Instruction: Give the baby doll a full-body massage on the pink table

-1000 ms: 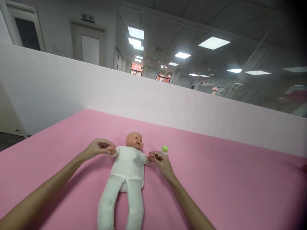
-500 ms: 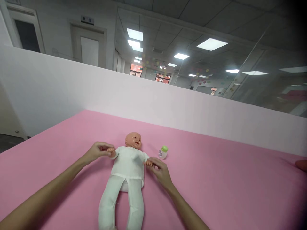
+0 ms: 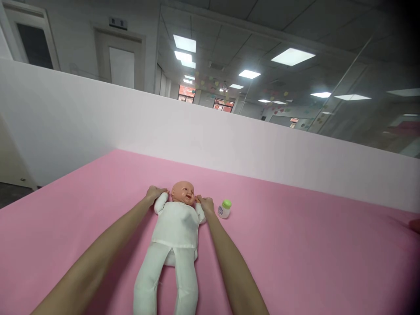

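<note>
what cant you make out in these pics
All in the head view:
baby doll's legs: feet cut off by the bottom edge
baby doll's hands: covered by the left hand and right hand
label on the small bottle: too small to read
sign above the door: too small to read
rounded shape at the right edge: cut off, unclear what it is

Doll's bodysuit (image 3: 175, 227): plain white, no pattern. Doll's head (image 3: 182, 194): peachy tan, reddish lips. Small bottle (image 3: 224, 211): white, lime-green cap, bluish label. Mat (image 3: 278, 249): solid pink. Partition wall (image 3: 197, 131): white. Paper hearts (image 3: 210, 83): multicoloured pastels, upper centre of frame.
</note>
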### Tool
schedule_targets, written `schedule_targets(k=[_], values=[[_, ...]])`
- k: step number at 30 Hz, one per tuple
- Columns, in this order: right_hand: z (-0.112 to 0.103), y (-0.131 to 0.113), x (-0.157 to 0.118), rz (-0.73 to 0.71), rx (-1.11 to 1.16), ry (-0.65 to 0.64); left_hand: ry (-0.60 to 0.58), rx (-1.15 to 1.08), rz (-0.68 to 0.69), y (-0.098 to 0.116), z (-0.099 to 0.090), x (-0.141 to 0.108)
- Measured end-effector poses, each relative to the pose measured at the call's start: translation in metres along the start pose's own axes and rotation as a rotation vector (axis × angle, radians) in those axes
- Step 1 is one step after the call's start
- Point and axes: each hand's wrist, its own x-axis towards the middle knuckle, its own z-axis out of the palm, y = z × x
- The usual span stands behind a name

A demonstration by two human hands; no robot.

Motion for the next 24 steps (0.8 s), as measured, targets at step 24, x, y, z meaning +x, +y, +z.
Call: schedule_targets(k=[24], values=[[-0.108,0.01,-0.147,-0.492,-0.116,-0.673,-0.982,0.162,0.471,-0.026,-0.107,-0.12]])
